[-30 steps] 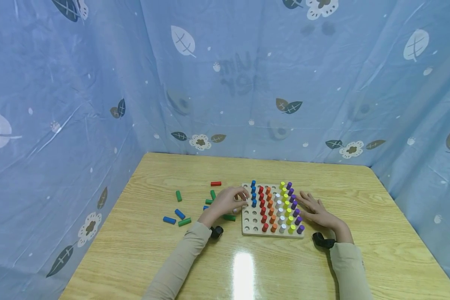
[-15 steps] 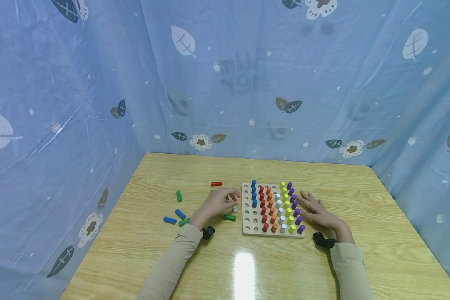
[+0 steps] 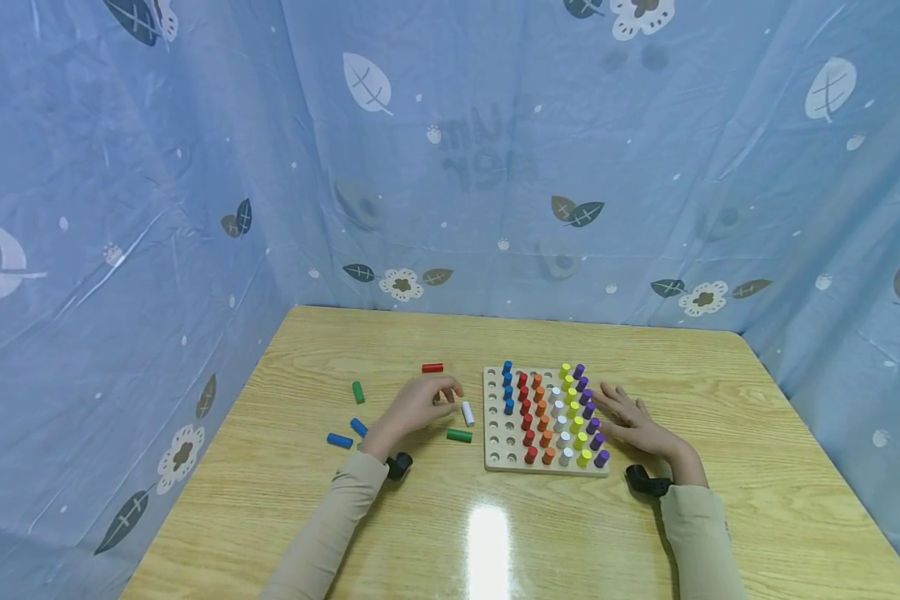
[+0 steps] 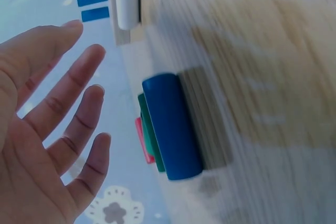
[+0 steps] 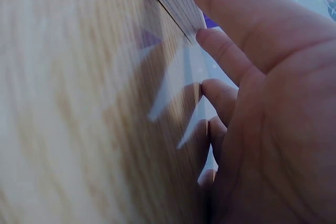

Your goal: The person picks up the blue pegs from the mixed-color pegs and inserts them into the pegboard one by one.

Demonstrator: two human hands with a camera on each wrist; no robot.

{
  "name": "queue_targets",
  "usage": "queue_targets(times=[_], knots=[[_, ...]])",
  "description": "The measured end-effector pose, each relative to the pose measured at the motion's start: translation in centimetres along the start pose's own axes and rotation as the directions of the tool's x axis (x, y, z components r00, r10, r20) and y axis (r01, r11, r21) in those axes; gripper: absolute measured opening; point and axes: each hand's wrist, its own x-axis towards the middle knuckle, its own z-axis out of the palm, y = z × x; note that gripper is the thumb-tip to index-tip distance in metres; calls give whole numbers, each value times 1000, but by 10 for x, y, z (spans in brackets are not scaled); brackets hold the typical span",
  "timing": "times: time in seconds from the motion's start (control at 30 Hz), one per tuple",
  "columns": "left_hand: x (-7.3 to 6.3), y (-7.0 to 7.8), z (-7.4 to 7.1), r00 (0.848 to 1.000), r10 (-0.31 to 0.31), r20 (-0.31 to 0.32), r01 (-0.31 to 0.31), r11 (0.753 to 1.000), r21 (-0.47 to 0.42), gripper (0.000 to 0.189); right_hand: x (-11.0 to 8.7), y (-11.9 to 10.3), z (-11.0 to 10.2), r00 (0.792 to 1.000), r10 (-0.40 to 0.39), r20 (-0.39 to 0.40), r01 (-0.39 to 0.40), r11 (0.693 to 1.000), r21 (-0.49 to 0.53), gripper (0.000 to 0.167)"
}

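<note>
My left hand [image 3: 417, 407] is over the loose pegs left of the wooden pegboard [image 3: 502, 448]. Its fingers are loosely bent, and the left wrist view shows nothing between them. Beside that hand lies a blue peg [image 4: 172, 127], which the head view hides. A white peg [image 3: 468, 414] and a green peg [image 3: 460, 436] rest between the hand and the board. With fingers spread, my right hand [image 3: 637, 423] touches the board's right side, near the purple pegs [image 3: 593, 426]. Blue, red, orange, white, yellow and purple pegs stand in rows; the leftmost column of holes is bare.
Farther left on the wooden table [image 3: 570, 533] lie a green peg [image 3: 357, 392] and blue pegs [image 3: 339, 440]. A red peg [image 3: 432, 367] lies behind the left hand. A blue patterned curtain [image 3: 487, 167] borders the table at the back and sides.
My left hand has drawn back leftward from the board's left edge, bringing the white peg into full view. The right hand stays in place.
</note>
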Motion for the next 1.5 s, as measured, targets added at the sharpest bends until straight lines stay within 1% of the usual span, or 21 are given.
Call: queue_targets(times=[0.13,0.43,0.77,0.9,1.0,1.13,1.27,1.5], knots=[[-4,-4,-4,1000,-3,-5,3,1000,18,15,0,0,0,1000,7,8,-7,1000,0,59],[-12,-11,-10,1000,23,-4,-23,998,59,14,0,2,1,1000,10,13,-10,1000,2,58],[-23,-18,-14,999,45,-4,-44,996,73,13,0,2,1,1000,2,2,-2,1000,0,58],[-27,-22,-15,999,43,0,-43,995,88,13,0,0,1,1000,3,8,-3,1000,-9,58],[-30,-25,-15,999,33,4,-34,994,100,14,0,-1,1,1000,1,12,-1,1000,-9,57],[-32,-27,-19,1000,14,13,-15,995,97,15,0,-2,1,1000,1,10,-1,1000,-10,57],[-33,-28,-21,1000,3,19,-5,993,114,14,0,-1,1,1000,5,9,-5,1000,-11,57],[-36,-32,-20,999,6,33,-10,991,133,16,0,0,0,1000,10,9,-10,1000,2,58]])
